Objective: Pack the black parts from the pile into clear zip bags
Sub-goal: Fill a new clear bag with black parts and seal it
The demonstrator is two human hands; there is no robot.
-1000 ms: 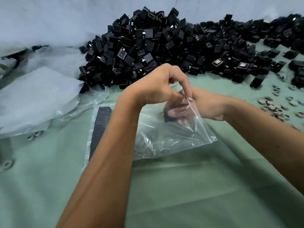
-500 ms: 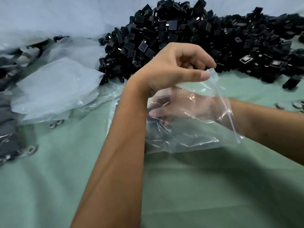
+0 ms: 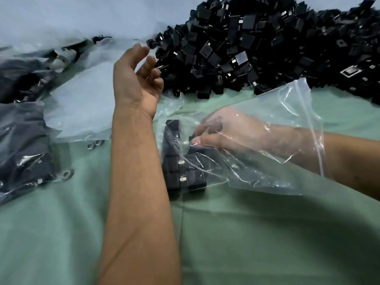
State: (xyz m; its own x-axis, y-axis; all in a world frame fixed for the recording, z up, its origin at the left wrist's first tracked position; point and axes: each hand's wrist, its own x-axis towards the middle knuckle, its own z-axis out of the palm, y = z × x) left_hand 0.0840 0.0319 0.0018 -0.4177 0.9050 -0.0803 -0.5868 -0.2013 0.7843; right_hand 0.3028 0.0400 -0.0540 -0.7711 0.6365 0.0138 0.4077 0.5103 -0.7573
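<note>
Left hand [image 3: 137, 76] released from bag rim since earlier frame, now raised near pile [image 3: 267, 48], fingers loosely spread, nothing held. Right hand [image 3: 228, 130] seen deep inside clear zip bag [image 3: 287, 120], fingertips pinched on black part [image 3: 191, 138]. Row of packed parts [image 3: 181, 171] lying inside bag on green table [image 3: 246, 233].
</note>
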